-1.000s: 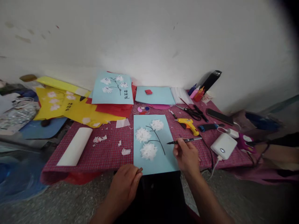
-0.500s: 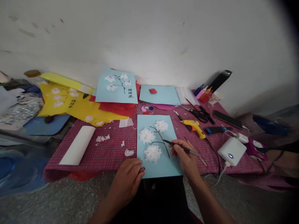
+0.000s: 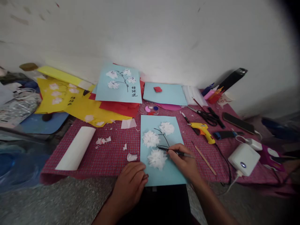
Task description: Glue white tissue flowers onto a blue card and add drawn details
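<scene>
The right hand grips a black pen between its fingers, the tip over a blue sheet at the table's near edge. The tip is at the lower branch of a drawn black stem, just above the lowest of 3 white paper flowers; whether it touches the sheet, I cannot tell. The left hand is at the sheet's lower left edge, its fingers curled round a small dark object, mostly hidden. A wooden stick and a yellow glue gun lie to the right of the sheet, with black scissors beyond. A similar blue picture with 4 white flowers sits behind, to the left.
</scene>
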The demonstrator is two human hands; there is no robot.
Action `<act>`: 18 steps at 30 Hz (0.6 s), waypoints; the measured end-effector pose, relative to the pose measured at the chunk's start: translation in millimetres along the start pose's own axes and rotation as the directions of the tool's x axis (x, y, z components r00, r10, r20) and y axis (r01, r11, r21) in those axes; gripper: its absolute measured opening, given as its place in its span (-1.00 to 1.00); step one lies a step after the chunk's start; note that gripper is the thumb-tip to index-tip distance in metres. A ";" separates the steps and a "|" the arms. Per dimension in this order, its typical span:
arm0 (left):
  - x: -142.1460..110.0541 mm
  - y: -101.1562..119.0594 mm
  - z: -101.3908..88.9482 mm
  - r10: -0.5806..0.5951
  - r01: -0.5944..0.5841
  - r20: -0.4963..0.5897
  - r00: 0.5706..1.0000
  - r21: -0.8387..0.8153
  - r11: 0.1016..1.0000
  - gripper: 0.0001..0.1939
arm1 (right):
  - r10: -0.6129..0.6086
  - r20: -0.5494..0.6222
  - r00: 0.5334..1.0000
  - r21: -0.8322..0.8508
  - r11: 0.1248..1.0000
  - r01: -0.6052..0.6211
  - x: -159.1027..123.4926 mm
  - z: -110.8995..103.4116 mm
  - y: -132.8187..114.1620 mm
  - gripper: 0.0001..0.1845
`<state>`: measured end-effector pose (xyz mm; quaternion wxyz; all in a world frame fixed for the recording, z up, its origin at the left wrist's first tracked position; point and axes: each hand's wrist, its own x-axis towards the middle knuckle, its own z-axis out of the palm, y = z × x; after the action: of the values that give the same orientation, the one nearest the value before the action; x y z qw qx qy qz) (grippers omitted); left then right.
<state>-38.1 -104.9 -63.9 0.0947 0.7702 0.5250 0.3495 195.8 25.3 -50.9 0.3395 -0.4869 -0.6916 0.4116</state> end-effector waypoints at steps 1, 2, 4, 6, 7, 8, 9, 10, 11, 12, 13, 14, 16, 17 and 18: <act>0.6 0.0 -0.1 0.002 -0.002 0.001 1.000 -0.001 1.000 -0.90 | -0.008 0.009 1.000 -0.005 1.000 0.008 0.0 0.1 -0.6 -0.86; 1.3 0.1 -0.5 0.003 -0.003 0.001 1.000 -0.001 1.000 -0.90 | -0.013 0.016 1.000 -0.009 1.000 0.013 0.0 0.2 -1.1 -0.87; 2.7 0.5 -1.4 0.005 -0.005 0.001 1.000 -0.002 1.000 -0.90 | -0.011 0.017 1.000 -0.012 1.000 0.011 0.1 0.7 -1.9 -0.87; 3.7 0.8 -2.0 0.009 -0.009 -0.008 1.000 -0.002 1.000 -0.91 | -0.007 0.008 1.000 -0.011 1.000 0.007 0.1 1.4 -2.3 -0.87; 3.8 0.9 -2.1 0.011 -0.011 -0.012 1.000 -0.002 1.000 -0.91 | -0.008 0.007 1.000 -0.015 1.000 0.008 0.2 1.8 -2.6 -0.87; 3.8 0.9 -2.0 0.013 -0.013 -0.015 1.000 0.000 1.000 -0.91 | -0.012 0.010 1.000 -0.021 1.000 0.013 0.5 2.2 -3.1 -0.87; 3.6 0.8 -1.8 0.015 -0.015 -0.017 1.000 0.003 1.000 -0.91 | -0.017 0.014 1.000 -0.026 1.000 0.017 0.8 2.6 -3.8 -0.88; 3.3 0.6 -1.5 0.015 -0.015 -0.016 1.000 0.007 1.000 -0.91 | -0.022 0.019 1.000 -0.030 0.999 0.023 1.3 3.0 -4.7 -0.88; 3.0 0.5 -1.1 0.015 -0.015 -0.014 1.000 0.012 1.000 -0.91 | -0.027 0.022 0.999 -0.032 0.999 0.027 1.8 3.3 -5.7 -0.88; 2.6 0.3 -0.7 0.014 -0.014 -0.014 1.000 0.018 1.000 -0.91 | -0.030 0.024 0.999 -0.032 0.999 0.031 2.4 3.6 -6.7 -0.88; 2.3 0.3 -0.4 0.013 -0.013 -0.013 1.000 0.023 1.000 -0.90 | -0.031 0.027 0.999 -0.032 0.999 0.032 2.8 3.8 -7.7 -0.88; 2.0 0.2 -0.2 0.010 -0.010 -0.012 1.000 0.028 1.000 -0.90 | -0.031 0.031 0.999 -0.031 0.999 0.031 3.2 4.0 -8.6 -0.88; 1.9 0.3 0.2 0.003 -0.003 -0.009 1.000 0.029 1.000 -0.91 | -0.026 0.038 0.999 -0.032 0.999 0.028 3.4 4.1 -9.6 -0.88; 2.0 0.4 0.3 0.003 -0.003 -0.010 1.000 0.026 1.000 -0.91 | -0.026 0.042 0.999 -0.033 0.999 0.027 3.2 4.1 -9.7 -0.88; 2.1 0.5 0.3 0.003 -0.003 -0.012 1.000 0.023 1.000 -0.91 | -0.028 0.044 0.999 -0.034 0.999 0.029 3.0 4.0 -9.7 -0.88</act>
<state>-37.1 -103.2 -63.0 0.0822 0.7699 0.5285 0.3481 187.6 25.3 -43.8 0.3217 -0.4738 -0.7126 0.4052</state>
